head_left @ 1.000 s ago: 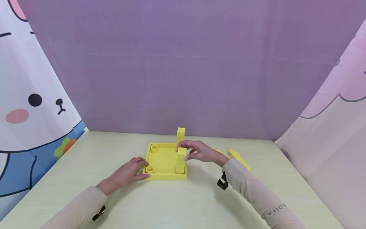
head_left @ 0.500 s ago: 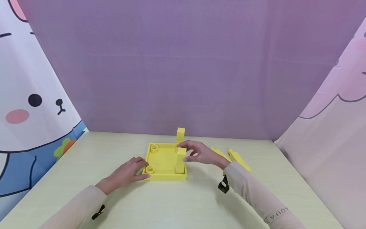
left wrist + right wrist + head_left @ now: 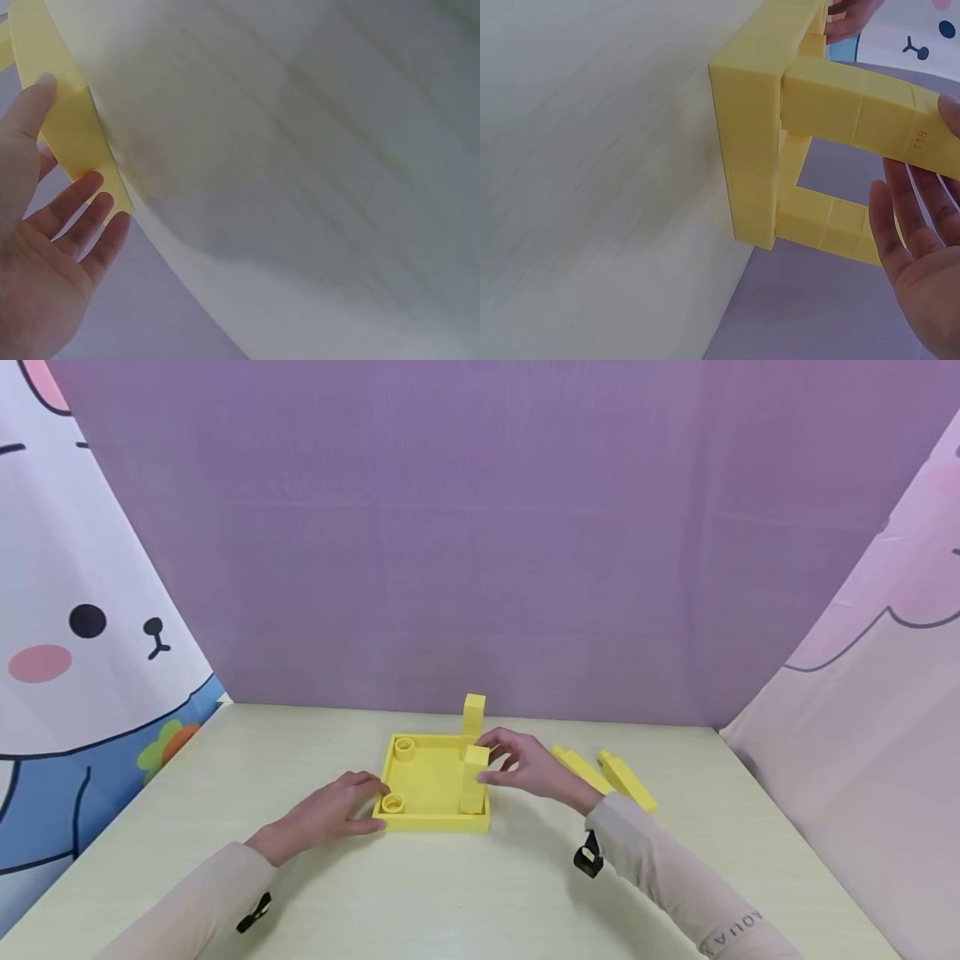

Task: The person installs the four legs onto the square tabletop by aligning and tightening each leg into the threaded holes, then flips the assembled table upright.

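A yellow square toy tabletop [image 3: 431, 777] lies underside up on the table, with round sockets showing at its two left corners. Two square legs stand upright at its right corners: a near leg [image 3: 474, 777] and a far leg [image 3: 473, 717]. My left hand [image 3: 326, 817] rests against the left rim, fingers relaxed and spread, its thumb by the near corner. My right hand [image 3: 534, 768] pinches the near leg's upper part; in the right wrist view the thumb lies on its side, marked 118, and other fingers sit loosely beneath, with the index fingertip hidden.
Two loose yellow legs [image 3: 628, 781] with pegged ends lie on the pale table [image 3: 420, 893], right of the tabletop and beside my right forearm. A purple cloth backdrop [image 3: 480, 543] rises behind the table, and printed curtains [image 3: 82, 710] hang at both sides.
My right hand's fingers have drawn back slightly to the right around the near leg. My left thumb has slid a little left off the front rim. The tabletop and legs stay put.
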A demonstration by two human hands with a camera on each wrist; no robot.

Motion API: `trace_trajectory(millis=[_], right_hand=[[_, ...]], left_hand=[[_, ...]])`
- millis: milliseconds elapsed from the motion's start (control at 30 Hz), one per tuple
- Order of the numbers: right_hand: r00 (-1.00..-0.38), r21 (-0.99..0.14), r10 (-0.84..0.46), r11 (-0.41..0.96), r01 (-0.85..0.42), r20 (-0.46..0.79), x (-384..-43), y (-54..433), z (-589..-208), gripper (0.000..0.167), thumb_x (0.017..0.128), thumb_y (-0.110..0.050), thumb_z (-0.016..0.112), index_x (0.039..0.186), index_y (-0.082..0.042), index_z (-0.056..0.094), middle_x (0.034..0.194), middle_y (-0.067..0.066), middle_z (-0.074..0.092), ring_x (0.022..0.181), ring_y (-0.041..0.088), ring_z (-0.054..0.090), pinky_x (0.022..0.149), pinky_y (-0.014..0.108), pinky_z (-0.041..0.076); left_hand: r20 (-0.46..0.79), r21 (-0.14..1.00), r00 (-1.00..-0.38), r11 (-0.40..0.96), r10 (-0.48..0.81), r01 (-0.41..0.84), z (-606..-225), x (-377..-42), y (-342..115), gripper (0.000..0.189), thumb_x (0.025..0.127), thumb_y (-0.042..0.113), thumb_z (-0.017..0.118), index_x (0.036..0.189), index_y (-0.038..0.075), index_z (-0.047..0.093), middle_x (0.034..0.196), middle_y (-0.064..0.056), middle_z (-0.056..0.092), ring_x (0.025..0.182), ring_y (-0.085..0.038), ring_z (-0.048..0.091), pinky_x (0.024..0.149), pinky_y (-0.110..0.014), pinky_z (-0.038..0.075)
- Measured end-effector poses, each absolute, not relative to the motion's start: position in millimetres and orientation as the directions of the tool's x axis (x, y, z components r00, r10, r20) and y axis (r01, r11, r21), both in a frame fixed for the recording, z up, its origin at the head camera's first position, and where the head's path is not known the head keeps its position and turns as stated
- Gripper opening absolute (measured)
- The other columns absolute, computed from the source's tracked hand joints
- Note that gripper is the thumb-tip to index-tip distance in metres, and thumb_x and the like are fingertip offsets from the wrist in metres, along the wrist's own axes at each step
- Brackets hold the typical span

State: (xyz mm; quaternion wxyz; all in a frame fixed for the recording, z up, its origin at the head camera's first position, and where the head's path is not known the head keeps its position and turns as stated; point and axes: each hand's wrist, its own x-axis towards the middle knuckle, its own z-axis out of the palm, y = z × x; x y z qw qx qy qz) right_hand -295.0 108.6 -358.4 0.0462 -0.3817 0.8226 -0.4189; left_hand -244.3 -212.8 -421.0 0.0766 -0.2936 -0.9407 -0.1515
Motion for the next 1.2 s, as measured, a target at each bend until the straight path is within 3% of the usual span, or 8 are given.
trace_trajectory(millis=[833,1200], right_hand=[[-0.674,-0.703,-0.677,0.325,-0.633,0.294,-294.3,108.3,-360.1,0.037,0.079,-0.018,0.072,0.112,-0.011,0.056,0.108,0.005,0.061,0.093,0.021,0.061,0.072,0.029,0.054],[-0.673,-0.689,-0.68,0.339,-0.64,0.29,-295.2,110.5,-358.5,0.037,0.08,-0.018,0.071,0.113,-0.01,0.057,0.109,0.005,0.062,0.094,0.02,0.061,0.072,0.028,0.054]], left_hand=[[0.24,0.207,-0.819,0.796,0.522,0.568,-423.0,-244.8,-211.8,0.043,0.078,0.037,0.07,0.11,0.01,0.062,0.111,-0.006,0.061,0.104,-0.023,0.055,0.088,-0.039,0.048],[0.288,0.163,-0.814,0.811,0.505,0.561,-423.0,-240.2,-206.9,0.041,0.075,0.04,0.072,0.104,0.012,0.065,0.103,-0.003,0.063,0.096,-0.021,0.058,0.081,-0.038,0.051]])
